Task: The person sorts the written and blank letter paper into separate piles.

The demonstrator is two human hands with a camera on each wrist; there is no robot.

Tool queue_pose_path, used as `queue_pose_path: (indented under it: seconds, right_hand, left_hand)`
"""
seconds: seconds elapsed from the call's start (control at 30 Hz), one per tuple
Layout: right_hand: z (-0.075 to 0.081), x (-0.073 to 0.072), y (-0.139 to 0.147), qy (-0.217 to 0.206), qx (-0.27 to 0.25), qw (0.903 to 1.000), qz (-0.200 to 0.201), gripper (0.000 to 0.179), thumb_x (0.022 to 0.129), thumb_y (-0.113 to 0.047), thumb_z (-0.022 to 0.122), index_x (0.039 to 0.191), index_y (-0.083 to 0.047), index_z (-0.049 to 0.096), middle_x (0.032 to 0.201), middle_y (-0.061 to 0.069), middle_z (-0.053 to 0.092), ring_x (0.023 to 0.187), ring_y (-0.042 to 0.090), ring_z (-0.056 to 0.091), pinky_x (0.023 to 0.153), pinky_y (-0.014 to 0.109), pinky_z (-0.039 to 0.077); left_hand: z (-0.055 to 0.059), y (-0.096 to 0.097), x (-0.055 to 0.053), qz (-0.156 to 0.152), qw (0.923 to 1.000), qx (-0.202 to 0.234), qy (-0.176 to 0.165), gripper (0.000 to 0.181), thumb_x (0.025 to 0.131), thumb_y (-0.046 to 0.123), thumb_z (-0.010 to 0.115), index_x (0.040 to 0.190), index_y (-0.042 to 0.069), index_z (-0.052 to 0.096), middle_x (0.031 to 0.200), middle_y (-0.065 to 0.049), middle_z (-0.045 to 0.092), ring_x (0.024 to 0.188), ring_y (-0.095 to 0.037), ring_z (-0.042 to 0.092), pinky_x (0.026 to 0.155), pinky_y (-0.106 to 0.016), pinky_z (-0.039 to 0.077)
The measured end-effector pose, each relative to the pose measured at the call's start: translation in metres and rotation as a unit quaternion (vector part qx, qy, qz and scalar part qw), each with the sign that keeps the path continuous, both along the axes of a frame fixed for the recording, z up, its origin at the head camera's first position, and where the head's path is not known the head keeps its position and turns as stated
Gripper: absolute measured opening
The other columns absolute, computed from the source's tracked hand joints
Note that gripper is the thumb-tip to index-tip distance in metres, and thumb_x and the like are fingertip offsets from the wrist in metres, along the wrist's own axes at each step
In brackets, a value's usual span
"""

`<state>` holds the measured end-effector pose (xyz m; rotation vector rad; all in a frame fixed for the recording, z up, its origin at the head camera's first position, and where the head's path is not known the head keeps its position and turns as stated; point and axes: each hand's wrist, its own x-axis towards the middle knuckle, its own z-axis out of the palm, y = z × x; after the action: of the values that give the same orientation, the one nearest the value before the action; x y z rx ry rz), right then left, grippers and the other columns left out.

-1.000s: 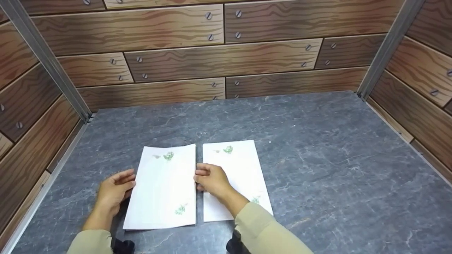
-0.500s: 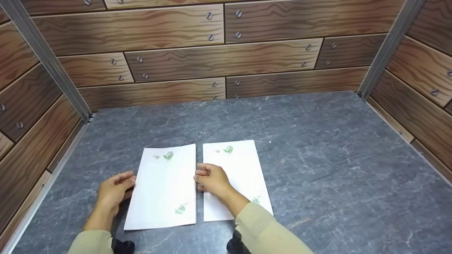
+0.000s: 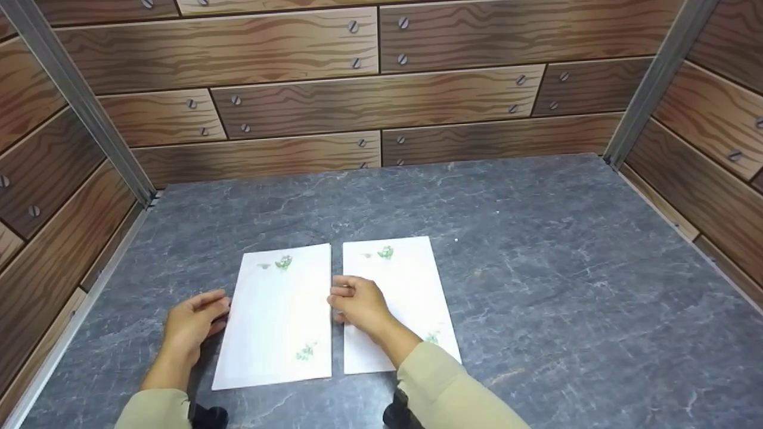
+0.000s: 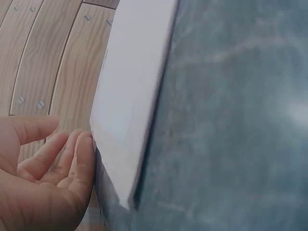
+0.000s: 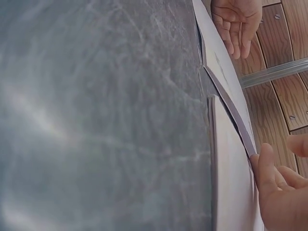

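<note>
Two white paper stacks with small green printed motifs lie side by side on the grey marbled table, a narrow gap between them. The left stack [image 3: 274, 322] sits between my two hands. My left hand [image 3: 188, 322], fingers relaxed, has its fingertips right at that stack's left edge. On the other side, my right hand [image 3: 360, 304] touches the right edge with its fingertips, and its wrist crosses over the right stack [image 3: 405, 286]. In the right wrist view, the layered edge of the left stack [image 5: 231, 103] shows, with the fingertips [image 5: 255, 161] against its end.
Wood-plank patterned walls [image 3: 298, 107] enclose the table [image 3: 536, 268] at the back and both sides, with metal posts [image 3: 650, 89] in the corners. A tiny white speck [image 3: 456, 240] lies beyond the right stack.
The left stack has flattened: its raised upper-left corner has come down, and its lower-left corner has shifted slightly right. Both hands stay nearly in place.
</note>
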<state>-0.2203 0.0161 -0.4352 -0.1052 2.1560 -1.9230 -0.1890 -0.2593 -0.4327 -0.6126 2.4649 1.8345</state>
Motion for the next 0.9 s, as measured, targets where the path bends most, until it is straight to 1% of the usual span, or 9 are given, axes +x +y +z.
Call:
queue_pose_path:
  seconds: [0.17, 0.37, 0.5, 0.57, 0.67, 0.77, 0.83, 0.9]
  right_hand:
    - [0.001, 0.000, 0.002, -0.002, 0.002, 1.0000, -0.005, 0.042, 0.089, -0.004, 0.064, 0.130, 0.003, 0.055, 0.117, 0.015, 0.063, 0.099, 0.022, 0.064, 0.070, 0.028, 0.057]
    - [0.002, -0.001, 0.004, -0.008, -0.016, 0.9998, -0.008, 0.044, 0.089, -0.004, 0.065, 0.131, 0.002, 0.054, 0.118, 0.015, 0.063, 0.097, 0.021, 0.064, 0.070, 0.030, 0.057]
    - [0.003, -0.003, 0.006, -0.007, -0.029, 0.9995, -0.007, 0.047, 0.089, -0.008, 0.066, 0.133, -0.001, 0.053, 0.118, 0.013, 0.062, 0.092, 0.022, 0.066, 0.069, 0.031, 0.057]
    - [0.003, -0.004, 0.008, 0.002, -0.038, 0.9993, -0.002, 0.049, 0.089, -0.011, 0.067, 0.134, -0.001, 0.051, 0.119, 0.014, 0.062, 0.092, 0.023, 0.066, 0.070, 0.032, 0.057]
    - [0.004, -0.004, 0.011, 0.021, -0.056, 0.9981, 0.010, 0.053, 0.089, -0.014, 0.067, 0.136, 0.000, 0.048, 0.122, 0.016, 0.060, 0.097, 0.025, 0.065, 0.074, 0.035, 0.057]
    - [0.006, -0.004, 0.013, 0.039, -0.070, 0.9965, 0.023, 0.057, 0.089, -0.018, 0.068, 0.138, -0.001, 0.046, 0.124, 0.017, 0.058, 0.102, 0.027, 0.063, 0.078, 0.038, 0.056]
    - [0.007, -0.004, 0.015, 0.047, -0.077, 0.9955, 0.031, 0.059, 0.089, -0.021, 0.068, 0.140, -0.003, 0.044, 0.127, 0.017, 0.057, 0.104, 0.027, 0.062, 0.081, 0.040, 0.055]
    - [0.008, -0.004, 0.016, 0.052, -0.081, 0.9947, 0.037, 0.061, 0.089, -0.023, 0.069, 0.141, -0.005, 0.043, 0.129, 0.017, 0.055, 0.105, 0.026, 0.061, 0.083, 0.042, 0.054]
  left_hand:
    - [0.000, 0.000, 0.000, 0.001, 1.0000, 0.003, 0.001, 0.045, 0.096, 0.017, 0.058, 0.135, -0.003, 0.049, 0.132, -0.022, 0.051, 0.112, -0.025, 0.055, 0.080, -0.024, 0.053]
    - [0.001, 0.000, 0.000, 0.000, 1.0000, 0.008, 0.002, 0.047, 0.096, 0.018, 0.059, 0.136, -0.002, 0.048, 0.132, -0.022, 0.051, 0.111, -0.024, 0.056, 0.081, -0.024, 0.053]
    - [0.004, 0.000, 0.000, -0.001, 0.9998, 0.018, 0.000, 0.052, 0.094, 0.021, 0.061, 0.139, -0.001, 0.045, 0.133, -0.022, 0.050, 0.107, -0.020, 0.057, 0.082, -0.024, 0.053]
    - [0.006, 0.000, -0.001, -0.003, 0.9998, 0.022, 0.001, 0.057, 0.093, 0.024, 0.063, 0.141, 0.000, 0.042, 0.135, -0.022, 0.048, 0.107, -0.018, 0.058, 0.083, -0.025, 0.053]
    - [0.009, 0.000, -0.001, -0.009, 0.9994, 0.032, 0.009, 0.068, 0.091, 0.034, 0.065, 0.145, 0.001, 0.037, 0.139, -0.022, 0.045, 0.111, -0.021, 0.057, 0.086, -0.028, 0.052]
    - [0.011, 0.002, -0.001, -0.012, 0.9988, 0.044, 0.020, 0.078, 0.089, 0.042, 0.065, 0.148, 0.003, 0.031, 0.142, -0.023, 0.042, 0.119, -0.026, 0.053, 0.090, -0.031, 0.050]
    - [0.012, 0.003, -0.001, -0.011, 0.9983, 0.050, 0.026, 0.081, 0.089, 0.045, 0.064, 0.149, 0.004, 0.028, 0.143, -0.022, 0.041, 0.122, -0.028, 0.050, 0.093, -0.033, 0.048]
    - [0.014, 0.005, -0.001, -0.013, 0.9976, 0.058, 0.036, 0.082, 0.090, 0.043, 0.063, 0.151, 0.005, 0.024, 0.144, -0.022, 0.039, 0.125, -0.030, 0.046, 0.097, -0.036, 0.045]
